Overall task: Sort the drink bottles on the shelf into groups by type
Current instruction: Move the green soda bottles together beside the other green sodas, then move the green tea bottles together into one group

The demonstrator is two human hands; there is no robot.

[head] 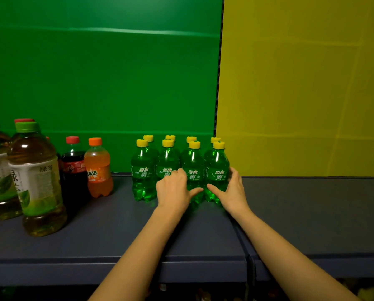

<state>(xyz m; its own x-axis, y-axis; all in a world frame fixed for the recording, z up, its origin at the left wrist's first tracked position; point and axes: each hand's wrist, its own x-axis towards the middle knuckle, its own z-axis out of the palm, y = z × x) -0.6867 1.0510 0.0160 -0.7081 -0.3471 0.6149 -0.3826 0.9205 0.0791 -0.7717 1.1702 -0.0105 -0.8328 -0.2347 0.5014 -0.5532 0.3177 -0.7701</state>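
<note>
Squaring up the Sprite bottles [179, 168], eight grouped mid-shelf [116, 231]. My left hand [174, 189] and right hand [232, 191], fingers wrapped loosely, press the front row. Next, probably the orange soda bottle [98, 168] beside the cola bottle [73, 168].

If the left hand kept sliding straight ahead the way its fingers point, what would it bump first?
The left hand already rests against the front-row green soda bottles, so it would push those first; the back row likely follows.
</note>
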